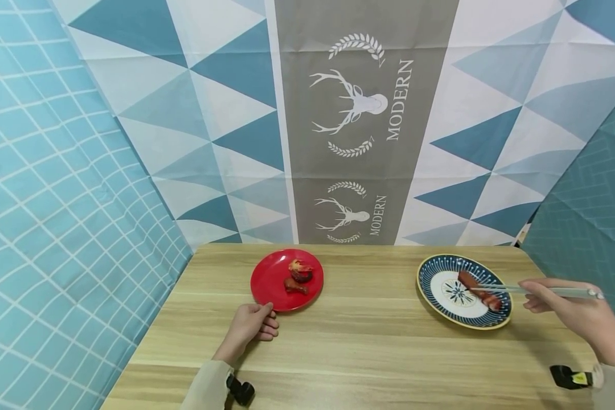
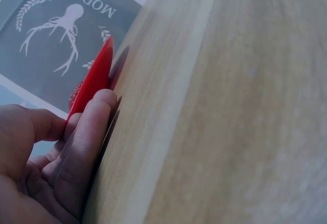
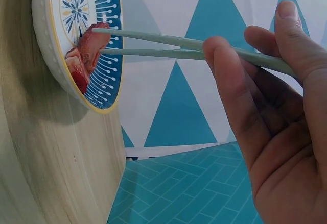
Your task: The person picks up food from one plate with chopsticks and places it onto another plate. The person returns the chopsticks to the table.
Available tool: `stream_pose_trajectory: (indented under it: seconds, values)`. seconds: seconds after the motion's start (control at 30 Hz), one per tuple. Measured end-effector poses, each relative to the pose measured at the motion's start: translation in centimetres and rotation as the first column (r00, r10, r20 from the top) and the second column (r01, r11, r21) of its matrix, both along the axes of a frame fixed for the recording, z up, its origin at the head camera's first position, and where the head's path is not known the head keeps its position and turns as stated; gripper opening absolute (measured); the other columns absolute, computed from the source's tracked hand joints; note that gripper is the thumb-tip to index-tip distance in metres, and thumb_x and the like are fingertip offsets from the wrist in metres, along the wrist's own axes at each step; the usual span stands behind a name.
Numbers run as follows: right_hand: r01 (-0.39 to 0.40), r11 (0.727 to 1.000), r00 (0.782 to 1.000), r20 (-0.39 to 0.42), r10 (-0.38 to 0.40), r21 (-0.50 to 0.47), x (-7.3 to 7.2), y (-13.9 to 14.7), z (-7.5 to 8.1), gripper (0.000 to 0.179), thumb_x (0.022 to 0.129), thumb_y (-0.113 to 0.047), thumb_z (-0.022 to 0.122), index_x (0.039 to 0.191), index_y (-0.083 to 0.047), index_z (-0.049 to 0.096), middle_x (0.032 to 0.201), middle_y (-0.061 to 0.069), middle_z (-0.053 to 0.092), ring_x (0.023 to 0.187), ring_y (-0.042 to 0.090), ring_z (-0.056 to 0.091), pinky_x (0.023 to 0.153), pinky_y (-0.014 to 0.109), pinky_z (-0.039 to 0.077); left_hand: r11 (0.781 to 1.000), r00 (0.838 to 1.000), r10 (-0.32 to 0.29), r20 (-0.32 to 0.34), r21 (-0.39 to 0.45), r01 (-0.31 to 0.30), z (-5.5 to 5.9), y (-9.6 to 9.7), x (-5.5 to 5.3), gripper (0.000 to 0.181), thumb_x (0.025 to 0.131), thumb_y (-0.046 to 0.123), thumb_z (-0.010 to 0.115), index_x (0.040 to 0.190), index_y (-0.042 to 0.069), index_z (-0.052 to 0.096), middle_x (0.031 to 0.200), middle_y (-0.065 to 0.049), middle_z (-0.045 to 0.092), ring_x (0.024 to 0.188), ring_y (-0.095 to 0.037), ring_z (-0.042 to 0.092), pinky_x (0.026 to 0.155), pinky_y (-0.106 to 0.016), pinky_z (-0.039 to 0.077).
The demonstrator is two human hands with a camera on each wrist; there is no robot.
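My left hand pinches the near rim of a red plate, thumb on top and fingers beneath, as the left wrist view shows. On that plate lie a small brown drumstick, a dark round piece and an orange-yellow food piece. Over to the right, my right hand holds a pair of pale green chopsticks. Their tips touch reddish-brown meat on a blue-and-white patterned plate with a yellow rim. Whether the tips grip the meat, I cannot tell.
Both plates stand toward the back of a wooden table. A curtain with triangles and deer heads hangs behind it. Blue tiled-pattern cloth covers the left side, and teal cloth the right.
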State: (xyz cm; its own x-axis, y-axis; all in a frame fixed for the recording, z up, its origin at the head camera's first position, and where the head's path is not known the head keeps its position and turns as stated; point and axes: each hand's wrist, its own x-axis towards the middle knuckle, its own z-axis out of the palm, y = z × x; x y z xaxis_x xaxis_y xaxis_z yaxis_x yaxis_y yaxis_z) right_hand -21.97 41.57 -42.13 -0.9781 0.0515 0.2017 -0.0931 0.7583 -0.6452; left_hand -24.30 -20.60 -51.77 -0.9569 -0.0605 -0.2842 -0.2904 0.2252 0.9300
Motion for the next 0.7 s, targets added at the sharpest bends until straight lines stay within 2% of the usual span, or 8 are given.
stream_pose_trajectory:
  seconds: [0.3,0.7]
  values:
    - [-0.020,1.000,0.999,-0.035,0.020,0.001,-0.54,-0.36,-0.19,0.047,0.107,-0.029,0.056,0.120,0.015,0.067,0.086,0.011,0.077,0.065,0.004,0.069,0.055,0.024,0.060,1.000,1.000,-0.006,-0.005,-0.004,0.006,0.01,0.01,0.09,0.037,0.108,0.027,0.055,0.096,-0.006,0.067,0.076,-0.010,0.073,0.063,-0.016,0.073,0.062,-0.032,0.065]
    - [-0.002,0.999,1.000,-0.025,0.003,0.041,-0.54,-0.36,-0.33,0.047,0.108,-0.029,0.056,0.121,0.014,0.067,0.084,0.015,0.078,0.063,0.007,0.070,0.054,0.024,0.058,1.000,1.000,-0.010,-0.005,-0.011,0.010,0.05,-0.05,0.17,0.038,0.108,0.030,0.055,0.098,-0.005,0.067,0.077,-0.009,0.073,0.064,-0.016,0.073,0.062,-0.032,0.065]
